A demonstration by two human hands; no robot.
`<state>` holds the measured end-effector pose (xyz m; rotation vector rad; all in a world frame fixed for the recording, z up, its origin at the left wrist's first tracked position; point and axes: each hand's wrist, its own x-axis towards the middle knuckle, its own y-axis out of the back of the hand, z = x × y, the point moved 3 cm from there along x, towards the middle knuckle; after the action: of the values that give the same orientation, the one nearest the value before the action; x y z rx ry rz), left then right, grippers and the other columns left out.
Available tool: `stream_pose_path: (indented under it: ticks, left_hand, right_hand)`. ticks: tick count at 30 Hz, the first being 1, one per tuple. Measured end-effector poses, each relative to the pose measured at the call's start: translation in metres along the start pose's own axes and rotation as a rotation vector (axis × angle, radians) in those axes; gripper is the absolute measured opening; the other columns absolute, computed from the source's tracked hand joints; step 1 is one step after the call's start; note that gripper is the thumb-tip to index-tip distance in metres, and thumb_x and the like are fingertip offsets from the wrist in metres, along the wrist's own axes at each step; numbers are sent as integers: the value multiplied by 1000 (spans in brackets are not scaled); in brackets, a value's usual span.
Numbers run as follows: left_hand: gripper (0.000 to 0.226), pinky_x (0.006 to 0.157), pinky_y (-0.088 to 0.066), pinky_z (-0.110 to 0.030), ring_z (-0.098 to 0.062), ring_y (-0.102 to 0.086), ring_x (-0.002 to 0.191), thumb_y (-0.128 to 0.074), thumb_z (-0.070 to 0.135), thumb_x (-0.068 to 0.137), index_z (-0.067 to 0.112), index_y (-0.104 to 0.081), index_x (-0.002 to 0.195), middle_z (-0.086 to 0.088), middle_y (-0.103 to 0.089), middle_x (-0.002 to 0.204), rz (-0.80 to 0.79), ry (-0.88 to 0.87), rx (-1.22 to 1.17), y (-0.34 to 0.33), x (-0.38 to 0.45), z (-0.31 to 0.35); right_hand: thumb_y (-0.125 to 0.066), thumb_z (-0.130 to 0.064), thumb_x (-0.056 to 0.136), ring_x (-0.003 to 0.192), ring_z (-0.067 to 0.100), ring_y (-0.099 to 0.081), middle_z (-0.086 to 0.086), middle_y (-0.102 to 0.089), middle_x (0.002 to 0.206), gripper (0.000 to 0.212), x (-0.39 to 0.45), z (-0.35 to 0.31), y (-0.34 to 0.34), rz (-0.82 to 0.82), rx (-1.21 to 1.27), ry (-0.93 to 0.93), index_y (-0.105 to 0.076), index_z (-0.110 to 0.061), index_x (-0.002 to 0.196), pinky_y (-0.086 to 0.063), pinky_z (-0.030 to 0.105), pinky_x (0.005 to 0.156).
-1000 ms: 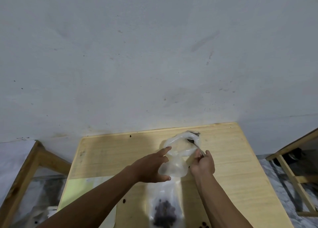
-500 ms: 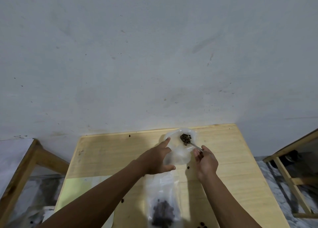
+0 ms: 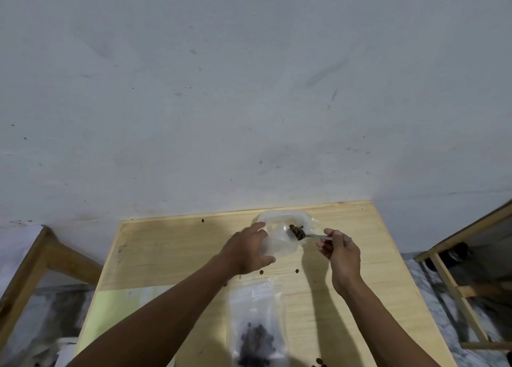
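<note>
At the far edge of the wooden surface (image 3: 171,250), a clear bag (image 3: 277,244) is gripped by the curled fingers of the left hand (image 3: 245,249), and, pinched by the fingers of the right hand (image 3: 342,253), a spoon (image 3: 310,236) of dark beans is held at its mouth.

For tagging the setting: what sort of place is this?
Likely a plain home or small workshop room: bare scuffed wall, small wooden table against it, marble-patterned floor. The left hand holds a clear bag, the right hand a spoon.
</note>
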<state>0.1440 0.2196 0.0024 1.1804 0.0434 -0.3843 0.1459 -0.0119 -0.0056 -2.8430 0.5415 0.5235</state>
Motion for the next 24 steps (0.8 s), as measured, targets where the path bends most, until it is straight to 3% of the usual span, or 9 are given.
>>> stream_pose_path:
  ticks: [6,13,24]
  left_hand:
    - [69,108,-36,-32,-21,-45,134,-64,54,85,17,-45,140,4,-25,159,-9,9,-4,1,-1,7]
    - [70,102,-41,-35,-22,-51,123,-64,56,84,17,-47,139,5,-38,148,-3,5,34,0,0,5]
    - [70,99,-40,-34,-19,-52,120,-63,58,83,18,-44,138,7,-42,143,16,46,-31,-1,7,9]
  right_hand:
    - [-37,-16,106,68,23,-59,18,-60,81,30,0,7,7,16,48,-75,-62,-2,97,-52,32,72]
    - [-38,-17,105,64,21,-57,13,-58,80,30,2,-21,17,97,64,35,-62,-6,90,-50,29,67]
    - [-39,-21,103,68,23,-55,7,-59,76,32,-7,-60,12,-36,-197,188,-61,-8,84,-45,34,71]
